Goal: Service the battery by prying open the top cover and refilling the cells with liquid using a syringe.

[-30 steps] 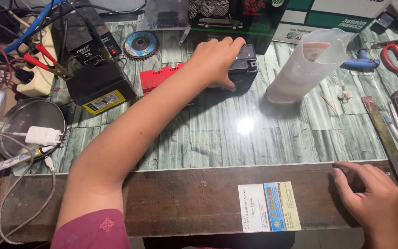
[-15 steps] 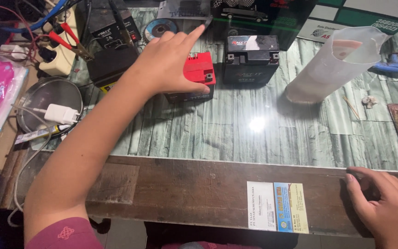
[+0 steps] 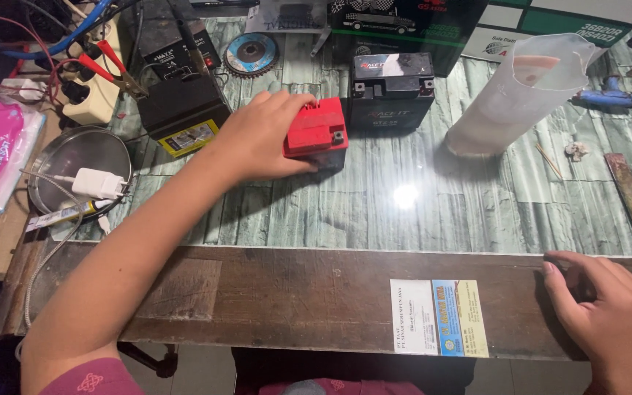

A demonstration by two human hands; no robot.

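The glass-topped table (image 3: 404,219) fills the frame. At upper centre, the left hand (image 3: 257,139) grips the small red-topped battery (image 3: 317,130), just left of a black battery (image 3: 391,89). At lower right, the right hand (image 3: 603,311) rests loosely curled, empty, on the wooden edge.

Left hand (image 3: 257,139) gripping red battery (image 3: 317,128), right hand (image 3: 608,311) on wooden table edge (image 3: 294,292)

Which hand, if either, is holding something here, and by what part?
The left hand grips the small red-topped black battery by its left side, thumb at the front. The right hand holds nothing; it rests on the wooden table edge.
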